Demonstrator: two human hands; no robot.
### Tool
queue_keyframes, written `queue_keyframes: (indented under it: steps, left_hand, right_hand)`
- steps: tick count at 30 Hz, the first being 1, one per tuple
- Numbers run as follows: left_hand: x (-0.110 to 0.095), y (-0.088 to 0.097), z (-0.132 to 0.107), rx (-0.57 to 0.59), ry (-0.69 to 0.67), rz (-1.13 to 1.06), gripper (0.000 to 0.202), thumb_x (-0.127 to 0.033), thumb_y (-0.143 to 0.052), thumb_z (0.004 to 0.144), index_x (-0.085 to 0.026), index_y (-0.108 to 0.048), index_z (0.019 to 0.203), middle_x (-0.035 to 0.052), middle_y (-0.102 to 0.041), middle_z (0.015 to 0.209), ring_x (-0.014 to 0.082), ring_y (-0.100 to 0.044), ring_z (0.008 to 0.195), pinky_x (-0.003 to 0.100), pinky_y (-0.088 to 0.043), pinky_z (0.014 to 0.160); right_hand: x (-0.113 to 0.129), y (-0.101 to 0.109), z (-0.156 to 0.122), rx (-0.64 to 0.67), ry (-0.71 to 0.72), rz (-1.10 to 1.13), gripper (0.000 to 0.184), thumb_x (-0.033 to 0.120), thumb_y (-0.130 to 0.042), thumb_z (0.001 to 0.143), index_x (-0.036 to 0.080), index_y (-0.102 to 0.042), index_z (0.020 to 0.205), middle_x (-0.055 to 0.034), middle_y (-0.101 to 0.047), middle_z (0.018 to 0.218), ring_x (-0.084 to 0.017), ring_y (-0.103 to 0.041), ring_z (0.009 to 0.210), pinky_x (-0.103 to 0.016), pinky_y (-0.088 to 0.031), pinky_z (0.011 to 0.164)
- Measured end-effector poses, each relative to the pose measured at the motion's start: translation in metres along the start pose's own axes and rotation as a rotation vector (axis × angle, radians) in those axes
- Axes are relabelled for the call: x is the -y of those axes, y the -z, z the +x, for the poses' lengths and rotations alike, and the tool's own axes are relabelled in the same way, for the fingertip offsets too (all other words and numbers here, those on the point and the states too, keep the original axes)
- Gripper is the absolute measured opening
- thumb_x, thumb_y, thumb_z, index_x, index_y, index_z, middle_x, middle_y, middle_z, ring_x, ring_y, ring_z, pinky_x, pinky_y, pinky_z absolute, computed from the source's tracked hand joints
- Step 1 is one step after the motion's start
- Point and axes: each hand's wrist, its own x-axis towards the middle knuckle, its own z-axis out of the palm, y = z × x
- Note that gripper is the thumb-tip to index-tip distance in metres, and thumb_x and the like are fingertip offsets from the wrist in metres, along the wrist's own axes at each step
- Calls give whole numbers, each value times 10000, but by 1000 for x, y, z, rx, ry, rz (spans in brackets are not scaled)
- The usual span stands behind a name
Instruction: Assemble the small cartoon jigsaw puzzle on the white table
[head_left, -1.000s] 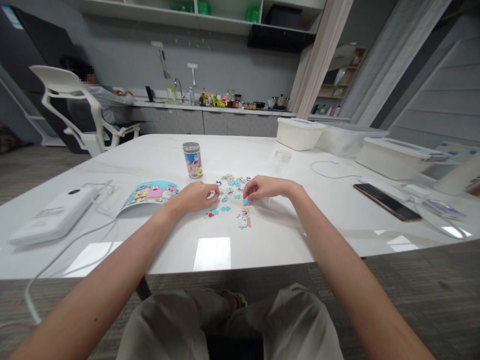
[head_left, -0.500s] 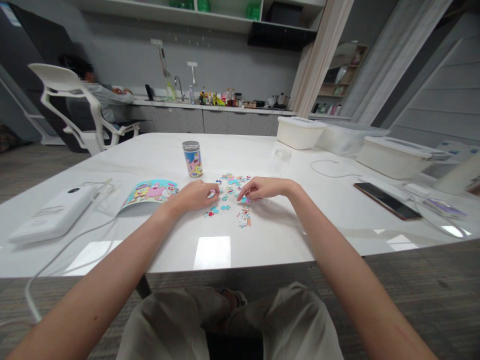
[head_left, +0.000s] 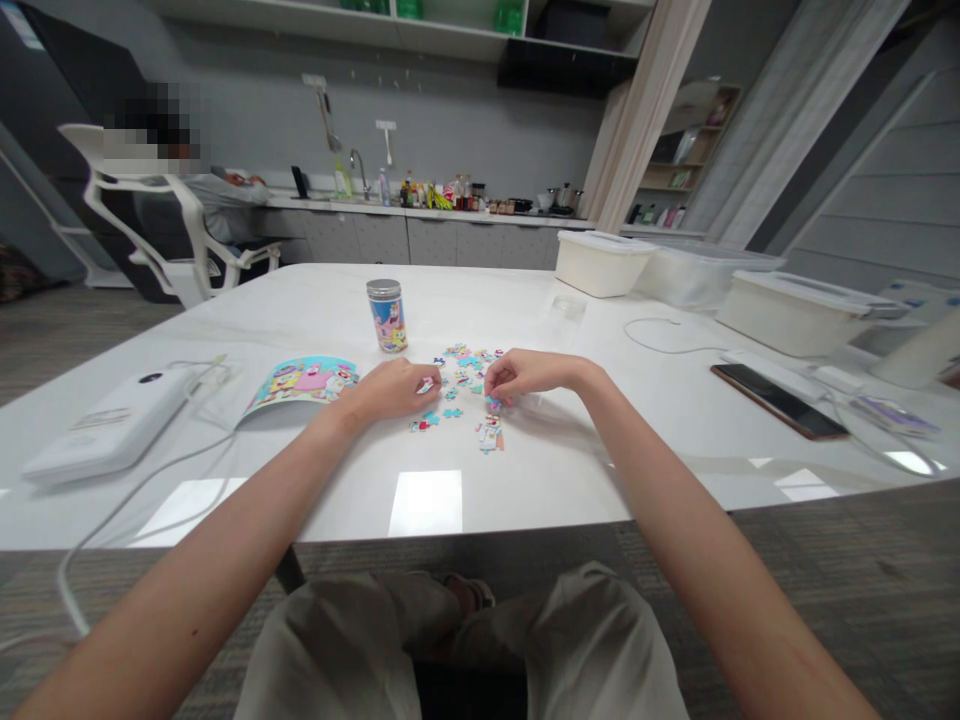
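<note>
Several small colourful jigsaw pieces (head_left: 466,366) lie scattered on the white table (head_left: 525,470). My left hand (head_left: 390,387) rests on the table with its fingers curled, pinching a pinkish piece at its fingertips. My right hand (head_left: 525,374) is curled too, its fingertips closed on a small piece just above the scatter. A joined cluster of pieces (head_left: 490,435) lies in front of my right hand. The picture sheet (head_left: 304,381) with cartoon figures lies left of my left hand. A puzzle tin (head_left: 386,315) stands upright behind the pieces.
A white device (head_left: 109,422) with a cable sits at the left. Lidded white bins (head_left: 602,263) (head_left: 799,311) and a dark phone (head_left: 778,400) are on the right side. A person sits in a white chair (head_left: 161,215) at the far counter.
My right hand reached forward with fingers extended over the pieces, then drew back with its fingers curled on a piece. My left hand has stayed put.
</note>
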Motion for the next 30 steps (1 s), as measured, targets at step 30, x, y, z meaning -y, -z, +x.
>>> queue_keyframes:
  steps: [30]
  left_hand:
    - [-49,2,-15,29,-438,-210,334,-317,-508,879,-285,-707,1145,-43,-568,483,86,-492,445,214,-329,507]
  right_hand:
    - [-5,-1,5,-24,-14,-73,216,224,-637,733,180,-715,930,-9,-689,761,-126,-601,692,-232,-442,635]
